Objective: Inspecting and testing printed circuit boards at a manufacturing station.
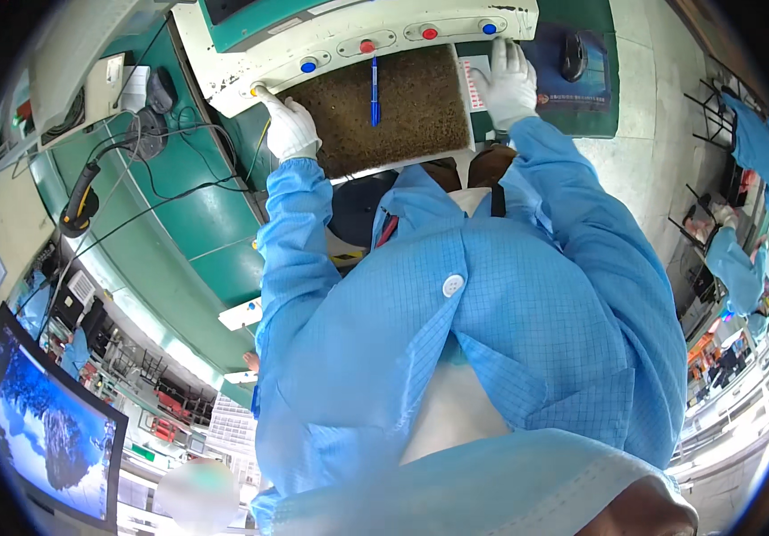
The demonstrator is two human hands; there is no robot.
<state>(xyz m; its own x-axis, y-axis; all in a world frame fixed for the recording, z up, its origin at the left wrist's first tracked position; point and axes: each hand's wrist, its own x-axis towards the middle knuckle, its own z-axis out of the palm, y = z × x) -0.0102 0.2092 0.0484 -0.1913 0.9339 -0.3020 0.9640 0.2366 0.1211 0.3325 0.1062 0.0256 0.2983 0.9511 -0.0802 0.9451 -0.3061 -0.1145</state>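
Observation:
Both my hands wear white gloves and rest at the white control panel [402, 42] of a machine. My left hand [292, 128] reaches to the panel's left end, a finger stretched onto a yellow button [256, 90]. Flat with its fingers spread, my right hand [508, 87] lies just below the blue button [489, 28] at the right end, its fingertips close to the panel edge. I see nothing held in either hand. Between them a blue pen [374, 103] lies on a brown, rough-textured mat [420, 121]. A white card with red marks [473, 85] sits beside my right hand.
A black computer mouse [573, 56] rests on a dark blue mouse pad [594, 85] at right. Cables and a black-and-yellow handheld tool [79, 211] hang at left over a green surface [223, 255]. A monitor [49, 429] stands at lower left. Other people in blue [737, 268] sit at far right.

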